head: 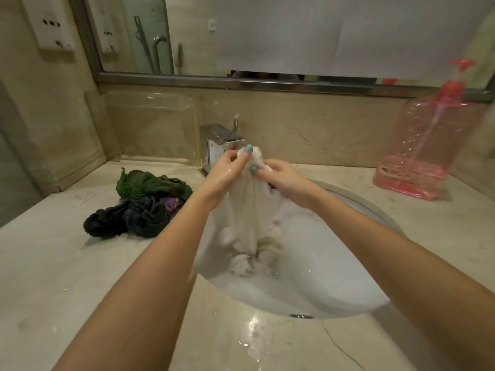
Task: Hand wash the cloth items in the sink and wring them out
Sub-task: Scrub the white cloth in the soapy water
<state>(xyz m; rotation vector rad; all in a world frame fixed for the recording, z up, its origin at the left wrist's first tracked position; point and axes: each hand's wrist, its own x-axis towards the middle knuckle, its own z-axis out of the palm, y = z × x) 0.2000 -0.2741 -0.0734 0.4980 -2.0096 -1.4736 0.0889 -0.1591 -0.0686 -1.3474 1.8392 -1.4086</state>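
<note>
A wet white cloth (250, 218) hangs over the white sink (334, 266), its lower end bunched in the basin. My left hand (227, 172) grips its top edge, thumb over the fabric. My right hand (281, 180) pinches the same top part just to the right, close against the left. Both hands are wet and held in front of the tap (222, 145). On the counter to the left lies a heap of cloths: a green one (150, 183), dark ones (128, 218) and a bit of purple (172, 203).
A pink pump bottle (426, 145) stands at the back right of the marble counter (80, 277). A clear plastic holder (152, 124) leans against the back wall at left. A mirror (267, 36) runs above. The counter's front is wet.
</note>
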